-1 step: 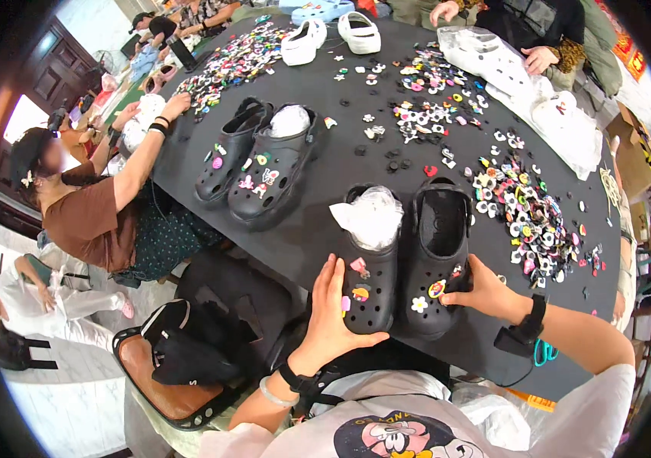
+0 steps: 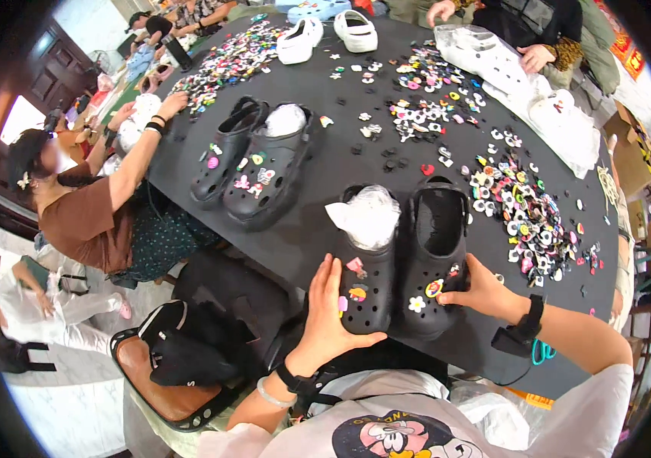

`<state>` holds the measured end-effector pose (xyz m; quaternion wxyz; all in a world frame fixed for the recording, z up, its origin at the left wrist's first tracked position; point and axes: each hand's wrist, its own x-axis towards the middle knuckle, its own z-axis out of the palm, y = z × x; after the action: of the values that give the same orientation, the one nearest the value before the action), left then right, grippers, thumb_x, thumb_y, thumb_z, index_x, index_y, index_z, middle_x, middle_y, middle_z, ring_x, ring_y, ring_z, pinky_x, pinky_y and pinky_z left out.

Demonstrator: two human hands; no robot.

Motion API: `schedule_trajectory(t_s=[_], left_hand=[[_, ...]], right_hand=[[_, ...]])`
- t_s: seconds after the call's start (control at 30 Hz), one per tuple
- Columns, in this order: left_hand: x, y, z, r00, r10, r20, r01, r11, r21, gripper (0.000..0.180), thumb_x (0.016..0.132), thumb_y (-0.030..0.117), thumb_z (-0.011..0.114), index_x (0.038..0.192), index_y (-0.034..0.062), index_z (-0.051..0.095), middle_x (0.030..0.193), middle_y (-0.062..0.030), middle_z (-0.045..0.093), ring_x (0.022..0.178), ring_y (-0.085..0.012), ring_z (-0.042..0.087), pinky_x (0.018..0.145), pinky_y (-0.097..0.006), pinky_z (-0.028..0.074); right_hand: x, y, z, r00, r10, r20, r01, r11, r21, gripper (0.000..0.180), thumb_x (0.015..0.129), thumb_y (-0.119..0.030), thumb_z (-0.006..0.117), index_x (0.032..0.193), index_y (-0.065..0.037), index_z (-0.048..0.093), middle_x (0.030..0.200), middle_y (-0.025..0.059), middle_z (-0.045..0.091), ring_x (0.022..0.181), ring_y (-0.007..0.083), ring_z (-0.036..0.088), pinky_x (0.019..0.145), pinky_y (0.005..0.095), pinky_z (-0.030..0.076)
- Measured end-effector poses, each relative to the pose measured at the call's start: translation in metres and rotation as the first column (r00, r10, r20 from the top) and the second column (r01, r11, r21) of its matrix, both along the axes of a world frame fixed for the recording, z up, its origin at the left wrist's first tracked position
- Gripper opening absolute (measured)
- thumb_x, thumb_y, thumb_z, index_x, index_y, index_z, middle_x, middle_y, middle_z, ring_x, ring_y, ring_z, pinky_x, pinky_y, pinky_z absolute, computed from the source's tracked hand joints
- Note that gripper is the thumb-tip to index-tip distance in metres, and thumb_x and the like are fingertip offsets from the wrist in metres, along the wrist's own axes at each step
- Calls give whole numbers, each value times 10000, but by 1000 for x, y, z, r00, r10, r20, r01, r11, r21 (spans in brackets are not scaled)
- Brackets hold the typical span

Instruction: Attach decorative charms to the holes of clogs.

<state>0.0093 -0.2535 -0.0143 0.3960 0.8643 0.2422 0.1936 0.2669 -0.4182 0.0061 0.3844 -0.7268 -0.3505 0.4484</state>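
A pair of black clogs stands side by side at the table's near edge, toes toward me. My left hand (image 2: 327, 309) cups the left clog (image 2: 371, 305), its fingers along the outer side and its thumb stretched across the toe. White stuffing (image 2: 369, 217) fills that clog's opening, and several colourful charms sit on its left side. Against the right clog (image 2: 432, 305), my right hand (image 2: 486, 290) grips the outer side, thumb near a round yellow-and-red charm (image 2: 434, 288); its other fingers are mostly hidden. A white flower charm (image 2: 416, 304) is fixed nearby.
Another pair of decorated black clogs (image 2: 260, 183) stands to the left. Loose charms (image 2: 528, 221) lie in piles at the right and far side. White clogs (image 2: 356, 32) stand at the back. A person in brown (image 2: 88, 221) works at left; another person's hand (image 2: 537, 59) touches bagged clogs.
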Motion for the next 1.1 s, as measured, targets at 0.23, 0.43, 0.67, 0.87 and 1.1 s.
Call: schedule_trajectory(t_s=[0.23,0.43,0.67,0.87,1.1], left_hand=[[-2,5,-3,1000,13,7,-14,997,72,1354,458,335,943,1494,7,134,1523,-286,167,1388,-438,235,1128,-518,238],[-3,2,-3,1000,8,-19,-7,999,44,1386,458,276,933,1523,50,74,1563,-204,138,1425,-367,198,1163,-466,215],[-8,1,-3,1000,-5,-5,5,999,49,1365,476,304,942,1512,31,97,1541,-247,160,1408,-401,222,1148,-474,236],[-7,4,-6,1000,15,-24,-13,996,86,1356,457,279,932,1509,7,121,1539,-226,197,1405,-383,235,1153,-463,220],[-2,4,-9,999,-40,33,38,997,68,1350,467,248,925,1515,20,104,1543,-208,186,1416,-371,215,1156,-458,212]], right_hand=[[-1,11,2,997,10,80,-6,998,-57,824,667,-360,874,1206,95,447,1167,238,560,1126,300,551,972,378,435],[2,5,-1,993,32,115,-27,999,-46,894,666,-364,873,1268,109,411,1223,256,535,1167,329,524,1003,390,412],[-8,-8,2,991,-41,-128,47,998,49,851,687,-330,866,1271,105,426,1252,236,553,1189,309,532,1005,369,420],[-9,1,-24,931,10,364,-2,1000,-22,903,679,-433,840,1277,100,423,1220,303,535,1175,382,524,1005,416,422],[3,2,-26,986,-35,162,31,999,32,1016,634,-482,852,1337,88,390,1261,315,489,1179,403,496,1007,415,419]])
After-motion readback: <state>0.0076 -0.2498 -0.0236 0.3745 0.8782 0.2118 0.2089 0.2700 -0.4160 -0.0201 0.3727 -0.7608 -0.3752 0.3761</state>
